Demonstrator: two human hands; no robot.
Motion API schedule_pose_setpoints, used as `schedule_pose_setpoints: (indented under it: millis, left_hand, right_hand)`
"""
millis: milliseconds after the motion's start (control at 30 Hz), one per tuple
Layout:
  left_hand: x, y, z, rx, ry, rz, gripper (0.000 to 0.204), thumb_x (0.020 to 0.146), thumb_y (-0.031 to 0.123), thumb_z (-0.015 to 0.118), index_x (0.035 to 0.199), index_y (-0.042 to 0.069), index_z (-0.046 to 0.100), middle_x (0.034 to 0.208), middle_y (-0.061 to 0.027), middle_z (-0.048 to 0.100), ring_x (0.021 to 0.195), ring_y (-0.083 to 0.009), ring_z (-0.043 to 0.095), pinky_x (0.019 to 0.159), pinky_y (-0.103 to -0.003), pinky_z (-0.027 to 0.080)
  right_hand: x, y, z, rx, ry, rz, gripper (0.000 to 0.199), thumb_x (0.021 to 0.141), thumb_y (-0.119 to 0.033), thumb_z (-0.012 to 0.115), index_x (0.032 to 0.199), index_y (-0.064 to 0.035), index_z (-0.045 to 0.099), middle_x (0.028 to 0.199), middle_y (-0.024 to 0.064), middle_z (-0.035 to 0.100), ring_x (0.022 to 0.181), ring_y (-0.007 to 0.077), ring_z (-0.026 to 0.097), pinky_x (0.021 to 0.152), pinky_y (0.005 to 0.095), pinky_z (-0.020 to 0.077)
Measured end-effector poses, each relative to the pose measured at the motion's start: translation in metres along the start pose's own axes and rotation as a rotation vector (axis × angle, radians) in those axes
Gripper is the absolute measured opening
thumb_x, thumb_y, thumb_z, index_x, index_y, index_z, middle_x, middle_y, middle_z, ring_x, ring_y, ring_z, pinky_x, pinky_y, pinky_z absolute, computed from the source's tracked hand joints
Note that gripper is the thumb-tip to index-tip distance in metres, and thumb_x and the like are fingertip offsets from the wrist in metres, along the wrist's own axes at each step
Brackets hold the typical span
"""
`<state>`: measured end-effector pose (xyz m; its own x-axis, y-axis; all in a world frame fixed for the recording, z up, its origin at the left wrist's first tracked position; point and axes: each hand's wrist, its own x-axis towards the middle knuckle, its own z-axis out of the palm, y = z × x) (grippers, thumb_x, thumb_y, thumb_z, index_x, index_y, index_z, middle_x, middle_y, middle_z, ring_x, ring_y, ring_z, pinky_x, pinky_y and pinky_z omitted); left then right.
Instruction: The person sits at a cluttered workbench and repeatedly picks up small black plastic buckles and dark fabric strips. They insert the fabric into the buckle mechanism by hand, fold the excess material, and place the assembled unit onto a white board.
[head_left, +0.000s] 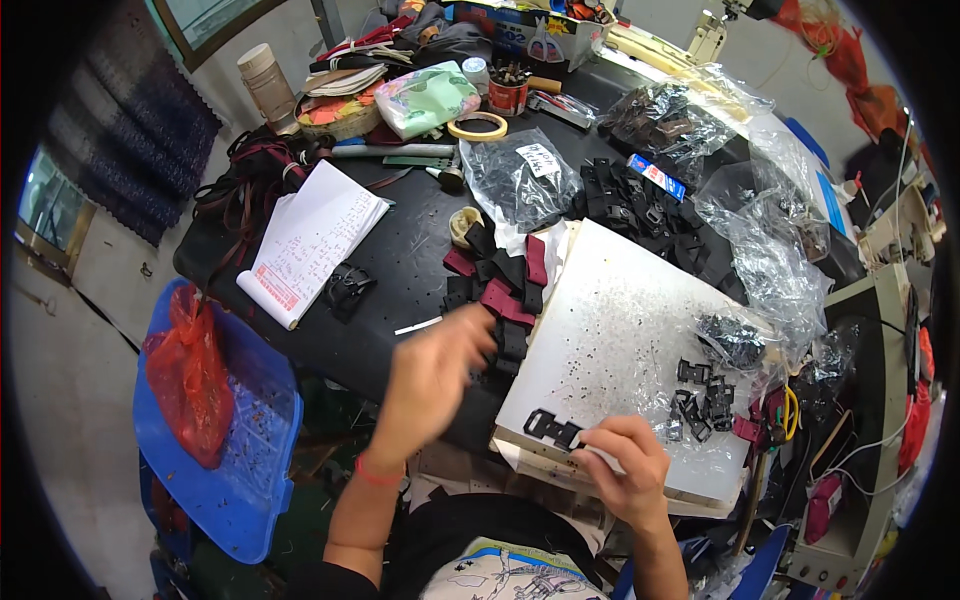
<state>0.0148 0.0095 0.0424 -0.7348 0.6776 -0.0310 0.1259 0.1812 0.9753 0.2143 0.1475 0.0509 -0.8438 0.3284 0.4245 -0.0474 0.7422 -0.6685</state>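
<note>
My right hand (628, 465) pinches one end of a black plastic buckle (548, 427) over the near edge of a white board (600, 340). My left hand (430, 375), with a red band at the wrist, is smeared by motion; whether its fingers hold anything cannot be made out. It is nearest to a pile of folded strap pieces, some black (510, 345) and some maroon (503, 300), left of the board. Several more black buckles (712, 402) lie on the board's right side, beside a clear bag of small black parts (735, 340). Dark specks are scattered over the board.
Behind the board sit a heap of black buckle straps (635, 215) and clear plastic bags (765, 260). A written notepad (310, 240), a tape roll (477, 126) and a red can of tools (508, 92) lie on the black table. A blue chair (245, 500) holds a red bag (190, 380).
</note>
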Motion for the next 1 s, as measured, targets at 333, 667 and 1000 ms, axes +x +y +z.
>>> schedule_pose_setpoints:
  millis: [333, 667, 1000]
  left_hand:
    - [0.029, -0.062, -0.019, 0.044, 0.573, 0.233, 0.012, 0.087, 0.001, 0.06, 0.098, -0.001, 0.058, 0.088, -0.0044, 0.06, 0.075, -0.0074, 0.058, 0.064, -0.024, 0.052]
    - [-0.025, 0.017, 0.033, -0.563, 0.024, -0.078, 0.027, 0.096, 0.016, 0.053, 0.108, -0.007, 0.061, 0.091, -0.0085, 0.063, 0.082, -0.0115, 0.061, 0.078, -0.031, 0.057]
    - [-0.042, 0.021, 0.048, -0.266, -0.064, 0.004, 0.024, 0.096, 0.013, 0.052, 0.106, -0.005, 0.063, 0.087, -0.0087, 0.066, 0.08, -0.009, 0.061, 0.071, -0.023, 0.051]
  right_hand:
    - [-0.004, -0.006, 0.02, 0.182, 0.197, 0.226, 0.025, 0.072, 0.008, 0.07, 0.094, 0.0008, 0.062, 0.094, 0.0136, 0.063, 0.079, 0.0186, 0.064, 0.064, 0.0269, 0.052]
    - [0.027, -0.034, 0.021, 0.253, 0.055, 0.269, 0.017, 0.078, 0.002, 0.068, 0.094, -0.0015, 0.064, 0.084, 0.008, 0.06, 0.065, 0.0133, 0.058, 0.054, 0.0239, 0.0467]
    - [0.024, -0.025, 0.019, 0.292, 0.121, 0.365, 0.016, 0.079, 0.0, 0.068, 0.095, -0.0015, 0.064, 0.083, 0.0067, 0.061, 0.061, 0.0096, 0.056, 0.054, 0.0218, 0.0444]
